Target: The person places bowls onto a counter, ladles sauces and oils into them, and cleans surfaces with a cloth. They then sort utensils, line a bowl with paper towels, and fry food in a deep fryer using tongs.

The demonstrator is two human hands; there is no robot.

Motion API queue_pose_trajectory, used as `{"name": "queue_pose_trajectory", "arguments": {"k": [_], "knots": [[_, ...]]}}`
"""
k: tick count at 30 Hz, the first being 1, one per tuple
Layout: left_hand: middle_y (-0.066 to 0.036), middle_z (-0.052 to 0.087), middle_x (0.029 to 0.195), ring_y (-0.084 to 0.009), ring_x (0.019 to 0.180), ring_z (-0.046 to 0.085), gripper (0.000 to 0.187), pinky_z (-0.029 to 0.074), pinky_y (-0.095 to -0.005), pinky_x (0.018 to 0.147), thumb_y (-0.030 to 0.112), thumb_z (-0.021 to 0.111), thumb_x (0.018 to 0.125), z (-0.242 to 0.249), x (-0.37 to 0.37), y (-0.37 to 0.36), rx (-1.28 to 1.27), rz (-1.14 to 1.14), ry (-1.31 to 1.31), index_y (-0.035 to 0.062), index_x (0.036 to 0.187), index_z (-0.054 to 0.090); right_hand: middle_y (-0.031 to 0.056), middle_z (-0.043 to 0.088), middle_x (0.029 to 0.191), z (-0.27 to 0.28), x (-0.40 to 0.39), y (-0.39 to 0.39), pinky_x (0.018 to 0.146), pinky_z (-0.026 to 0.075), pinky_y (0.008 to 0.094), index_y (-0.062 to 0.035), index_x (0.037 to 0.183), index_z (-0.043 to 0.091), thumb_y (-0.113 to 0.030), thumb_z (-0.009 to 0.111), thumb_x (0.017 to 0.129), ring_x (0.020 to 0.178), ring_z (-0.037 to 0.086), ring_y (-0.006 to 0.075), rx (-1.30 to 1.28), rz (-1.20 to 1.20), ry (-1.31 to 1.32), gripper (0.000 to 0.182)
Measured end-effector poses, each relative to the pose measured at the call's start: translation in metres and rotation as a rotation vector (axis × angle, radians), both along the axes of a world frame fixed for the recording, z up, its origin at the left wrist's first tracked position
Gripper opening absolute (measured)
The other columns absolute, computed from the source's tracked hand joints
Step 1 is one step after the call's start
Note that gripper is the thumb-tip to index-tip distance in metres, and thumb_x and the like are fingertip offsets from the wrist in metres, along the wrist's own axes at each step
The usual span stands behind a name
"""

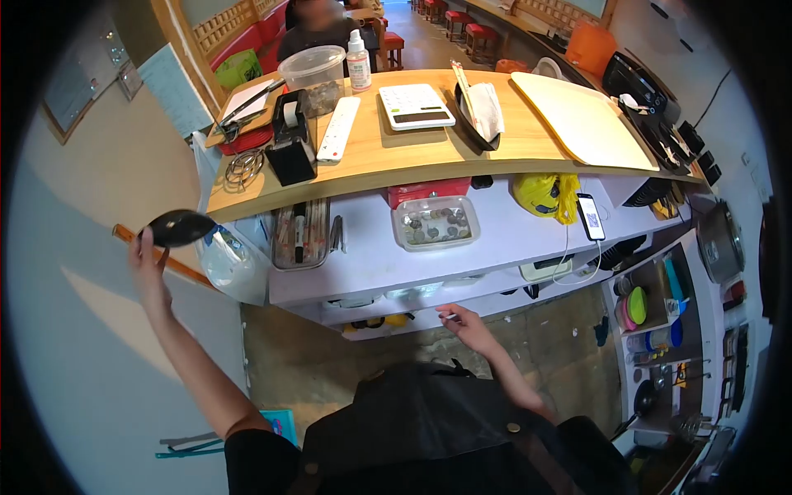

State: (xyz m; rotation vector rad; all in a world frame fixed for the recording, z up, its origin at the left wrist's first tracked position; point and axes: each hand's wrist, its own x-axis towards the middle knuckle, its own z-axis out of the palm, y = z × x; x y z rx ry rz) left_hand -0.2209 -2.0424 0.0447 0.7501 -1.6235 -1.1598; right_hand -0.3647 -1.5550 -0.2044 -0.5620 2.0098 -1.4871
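The left hand (147, 262) was raised at the far left, fingers pinched on the edge of a black dish (180, 227) held just off the wooden counter's (429, 153) left end. The right hand (467, 323) rested low by the lower white shelf (429, 307), fingers loosely curled around a small thin object too small to identify. A tray of coins (435, 223) sat on the shelf above.

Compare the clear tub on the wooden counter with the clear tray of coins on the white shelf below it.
The clear tub is round and deep; the coin tray is rectangular and shallow. The tub stands on the wooden counter near a seated person, the tray on the white shelf beneath. The tray holds coins; the tub's contents are hard to make out. Both are see-through plastic containers.
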Motion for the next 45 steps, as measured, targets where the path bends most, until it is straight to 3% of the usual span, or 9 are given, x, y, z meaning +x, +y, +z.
{"name": "queue_pose_trajectory", "arguments": {"k": [5, 9, 18, 22, 27, 29, 32, 35, 45], "knots": [[-0.006, 0.052, 0.101, -0.0147, 0.107, 0.048, 0.029, 0.039, -0.0333, 0.091, 0.031, 0.051, 0.090, 0.043, 0.047, 0.063, 0.119, -0.238, -0.046, 0.0044, 0.103, 0.053, 0.0072, 0.060, 0.098, 0.071, 0.007, -0.041, 0.078, 0.046, 0.0286, -0.0070, 0.117, 0.054, -0.009, 0.058, 0.084, 0.085, 0.057, 0.0155, -0.165, 0.162, 0.075, 0.033], [-0.009, 0.048, 0.101, -0.0194, 0.109, 0.048, 0.026, 0.037, -0.0334, 0.092, 0.027, 0.049, 0.090, 0.046, 0.043, 0.118, 0.127, -0.740, -0.034, 0.0016, 0.098, 0.050, 0.0084, 0.053, 0.112, 0.121, 0.017, -0.064, 0.087, 0.044, 0.0319, -0.0077, 0.123, 0.049, -0.009, 0.062, 0.081, 0.099, 0.054, 0.0193, -0.259, 0.373, 0.174, 0.044], [-0.011, 0.042, 0.107, -0.0280, 0.116, 0.042, 0.022, 0.034, -0.0357, 0.096, 0.021, 0.045, 0.090, 0.005, -0.011, 0.188, 0.587, -1.293, -0.010, 0.0006, 0.095, 0.047, 0.0074, 0.049, 0.118, 0.137, 0.046, -0.080, 0.091, 0.038, 0.0273, -0.0037, 0.125, 0.046, -0.013, 0.066, 0.081, 0.105, 0.048, 0.0142, -0.587, 0.575, -0.269, 0.049], [-0.013, 0.043, 0.116, -0.0253, 0.114, 0.044, 0.021, 0.035, -0.0354, 0.095, 0.019, 0.047, 0.088, -0.012, -0.028, 0.193, 0.428, -1.258, -0.059, 0.0006, 0.098, 0.049, 0.0088, 0.050, 0.115, 0.135, 0.039, -0.061, 0.087, 0.039, 0.0274, 0.0023, 0.103, 0.056, -0.014, 0.063, 0.084, 0.103, 0.050, 0.0155, -0.527, 0.493, -0.052, 0.026], [-0.013, 0.054, 0.103, -0.0206, 0.095, 0.052, 0.034, 0.041, -0.0341, 0.087, 0.023, 0.045, 0.084, -0.044, -0.041, 0.012, -0.441, -0.038, -0.128, 0.0000, 0.107, 0.055, 0.0148, 0.049, 0.118, 0.110, 0.044, -0.014, 0.083, 0.045, 0.0351, 0.0013, 0.090, 0.056, -0.018, 0.064, 0.083, 0.103, 0.053, 0.0267, -0.298, 0.184, 0.323, 0.022], [-0.013, 0.054, 0.105, -0.0227, 0.098, 0.052, 0.037, 0.041, -0.0359, 0.088, 0.026, 0.044, 0.086, -0.077, -0.066, -0.074, -0.260, -0.086, -0.233, -0.0017, 0.108, 0.054, 0.0160, 0.049, 0.115, 0.086, 0.043, 0.018, 0.082, 0.045, 0.0378, -0.0012, 0.092, 0.058, -0.017, 0.063, 0.081, 0.099, 0.054, 0.0307, -0.158, 0.081, 0.355, 0.020], [-0.013, 0.054, 0.106, -0.0245, 0.099, 0.052, 0.037, 0.041, -0.0368, 0.088, 0.027, 0.043, 0.088, -0.131, -0.098, -0.092, -0.365, -0.370, -0.200, -0.0021, 0.108, 0.054, 0.0176, 0.051, 0.111, 0.023, 0.053, 0.069, 0.083, 0.045, 0.0426, -0.0040, 0.096, 0.060, -0.017, 0.060, 0.080, 0.097, 0.054, 0.0361, 0.179, -0.037, 0.343, 0.021], [-0.012, 0.055, 0.104, -0.0237, 0.096, 0.052, 0.036, 0.041, -0.0359, 0.086, 0.027, 0.044, 0.088, -0.153, -0.121, -0.090, -0.291, -0.506, -0.259, -0.0014, 0.107, 0.055, 0.0194, 0.052, 0.111, 0.034, 0.072, 0.106, 0.084, 0.044, 0.0439, -0.0071, 0.100, 0.061, -0.018, 0.059, 0.078, 0.100, 0.053, 0.0373, 0.600, -0.068, 0.137, 0.024], [-0.008, 0.057, 0.095, -0.0211, 0.086, 0.053, 0.035, 0.043, -0.0325, 0.078, 0.030, 0.047, 0.089, -0.188, -0.124, -0.109, -0.050, -0.550, -0.372, 0.0010, 0.107, 0.057, 0.0212, 0.052, 0.110, -0.001, 0.138, 0.146, 0.084, 0.045, 0.0434, -0.0113, 0.104, 0.062, -0.029, 0.055, 0.080, 0.101, 0.053, 0.0373, 0.997, -0.150, -0.209, 0.031]]}}
